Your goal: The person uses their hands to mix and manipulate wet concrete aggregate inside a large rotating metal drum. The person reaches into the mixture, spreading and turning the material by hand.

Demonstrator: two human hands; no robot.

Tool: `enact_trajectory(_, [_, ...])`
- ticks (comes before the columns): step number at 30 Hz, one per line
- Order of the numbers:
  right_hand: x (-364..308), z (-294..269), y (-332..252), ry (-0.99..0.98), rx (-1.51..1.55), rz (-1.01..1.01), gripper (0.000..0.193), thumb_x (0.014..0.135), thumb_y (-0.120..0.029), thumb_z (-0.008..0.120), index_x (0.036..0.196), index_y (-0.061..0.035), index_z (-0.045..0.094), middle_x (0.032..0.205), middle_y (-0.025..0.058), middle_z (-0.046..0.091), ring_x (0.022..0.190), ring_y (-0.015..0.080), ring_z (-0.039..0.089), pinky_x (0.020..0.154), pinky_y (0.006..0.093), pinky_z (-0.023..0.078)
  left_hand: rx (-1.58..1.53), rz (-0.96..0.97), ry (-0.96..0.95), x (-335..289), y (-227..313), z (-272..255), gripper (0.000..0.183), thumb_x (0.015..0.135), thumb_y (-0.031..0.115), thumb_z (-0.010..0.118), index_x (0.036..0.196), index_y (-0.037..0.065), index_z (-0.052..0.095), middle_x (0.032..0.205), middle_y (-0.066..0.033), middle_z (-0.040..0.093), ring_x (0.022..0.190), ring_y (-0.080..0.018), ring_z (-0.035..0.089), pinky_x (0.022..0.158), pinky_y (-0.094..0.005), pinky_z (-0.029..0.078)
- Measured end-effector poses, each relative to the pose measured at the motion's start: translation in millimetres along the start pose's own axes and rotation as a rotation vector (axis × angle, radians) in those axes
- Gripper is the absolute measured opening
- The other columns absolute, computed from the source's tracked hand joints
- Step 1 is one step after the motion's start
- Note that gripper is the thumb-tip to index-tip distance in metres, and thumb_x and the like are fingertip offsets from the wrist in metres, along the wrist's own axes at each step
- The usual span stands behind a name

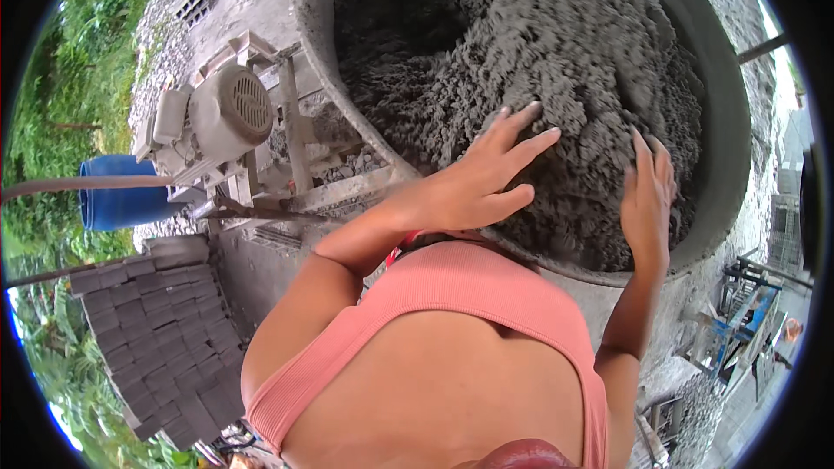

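Observation:
A large round metal mixing drum (pixel 726 156) stands right in front of me, its near rim by my waist. Damp grey concrete mix (pixel 573 43) is heaped inside, highest toward the far side and right, with a dark hollow at the far left. My left hand (pixel 486 165) hovers over the near part of the mix with its fingers spread and nothing in them. At the right, my right hand (pixel 648 200) reaches over the rim, fingers stretched toward the mix. Whether its fingertips touch the mix I cannot tell.
An electric motor (pixel 230 113) on a metal frame sits left of the drum. Beyond it are a blue barrel (pixel 122 191) and a hose (pixel 87 184). Stacked grey blocks (pixel 169 339) stand at the lower left. A blue metal frame (pixel 751 317) is at the right.

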State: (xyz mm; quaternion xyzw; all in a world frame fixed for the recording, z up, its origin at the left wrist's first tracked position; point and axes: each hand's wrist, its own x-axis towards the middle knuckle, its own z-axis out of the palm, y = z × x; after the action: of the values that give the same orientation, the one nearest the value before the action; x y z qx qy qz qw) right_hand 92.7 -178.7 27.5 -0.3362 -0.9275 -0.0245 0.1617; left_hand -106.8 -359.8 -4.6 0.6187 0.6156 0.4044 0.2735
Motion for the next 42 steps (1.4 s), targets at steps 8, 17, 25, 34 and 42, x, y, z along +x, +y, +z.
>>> enact_trajectory(8, [-23, -13, 34, -0.023, -0.122, 0.104, 0.051, 0.087, 0.0, 0.056, 0.135, -0.0183, 0.051, 0.125, 0.0117, 0.053, 0.115, 0.0327, 0.048, 0.098, 0.0426, 0.04, -0.1, -0.15, -0.079, 16, 5, 16, 0.066, 0.09, 0.024, 0.048, 0.15, 0.011, 0.024, 0.153, -0.0299, 0.013, 0.141, -0.0491, 0.014, 0.114, -0.0487, 0.022])
enact_trajectory(17, [-21, -2, 15, -0.365, 0.24, 0.049, 0.041, 0.088, -0.001, 0.056, 0.128, -0.0055, 0.054, 0.119, 0.0176, 0.055, 0.112, 0.037, 0.052, 0.097, 0.0394, 0.041, -0.168, -0.152, 0.104, 9, -26, -4, 0.059, 0.087, 0.017, 0.05, 0.141, -0.002, 0.038, 0.133, -0.0206, 0.054, 0.124, -0.0297, 0.051, 0.105, -0.0344, 0.039])
enact_trajectory(25, [21, -23, 4, 0.362, 0.57, 0.013, 0.044, 0.088, -0.004, 0.059, 0.131, -0.0048, 0.052, 0.127, 0.0167, 0.057, 0.115, 0.0304, 0.056, 0.099, 0.0381, 0.043, 0.187, -0.212, 0.325, 6, -57, -109, 0.042, 0.095, 0.015, 0.048, 0.135, 0.006, 0.052, 0.121, -0.0072, 0.065, 0.108, -0.0139, 0.059, 0.094, -0.0262, 0.044])
enact_trajectory(34, [45, 31, 10, 0.072, 0.333, -0.207, 0.046, 0.088, -0.011, 0.064, 0.133, -0.0113, 0.052, 0.125, 0.0083, 0.06, 0.115, 0.0291, 0.056, 0.097, 0.0402, 0.044, 0.512, -0.386, -0.623, 68, -106, -109, 0.046, 0.096, 0.026, 0.041, 0.138, 0.01, 0.049, 0.138, -0.0118, 0.052, 0.127, -0.0278, 0.049, 0.109, -0.0385, 0.038])
enact_trajectory(42, [35, 54, 31, -0.333, 0.652, 0.235, 0.053, 0.084, -0.015, 0.071, 0.134, -0.0141, 0.053, 0.116, 0.0147, 0.065, 0.108, 0.0277, 0.062, 0.093, 0.0381, 0.047, 0.477, -0.608, -1.288, 91, -223, -46, 0.058, 0.087, 0.031, 0.05, 0.143, 0.017, 0.046, 0.14, -0.0108, 0.051, 0.121, -0.0269, 0.053, 0.1, -0.0436, 0.044])
